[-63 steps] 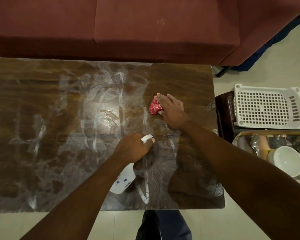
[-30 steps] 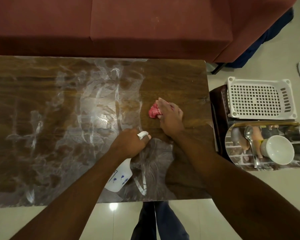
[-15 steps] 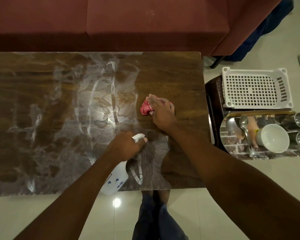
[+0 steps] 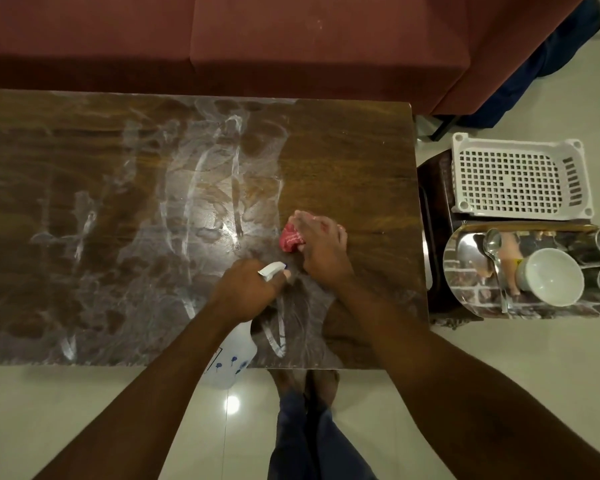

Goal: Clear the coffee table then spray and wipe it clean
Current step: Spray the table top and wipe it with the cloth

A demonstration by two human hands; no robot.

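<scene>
The brown wooden coffee table [image 4: 354, 150] fills the middle of the head view, with white streaks of spray over its left and centre and a drier patch at the right. My right hand [image 4: 321, 247] presses a bunched red cloth [image 4: 291, 239] flat on the tabletop near the right end. Just below and left of it, my left hand [image 4: 246, 292] grips a white spray bottle [image 4: 231, 358] by its trigger head, nozzle pointing right, the body hanging over the near edge.
A maroon sofa [image 4: 291, 39] runs along the table's far side. Right of the table, a low stand holds a white perforated basket [image 4: 518, 178] and a shiny tray [image 4: 471, 296] with a white bowl [image 4: 551, 275], a spoon and steel cups. My legs stand at the near edge.
My right hand has slid the red cloth toward me and back a little along the tabletop's right part. The left hand keeps holding the bottle in about the same spot.
</scene>
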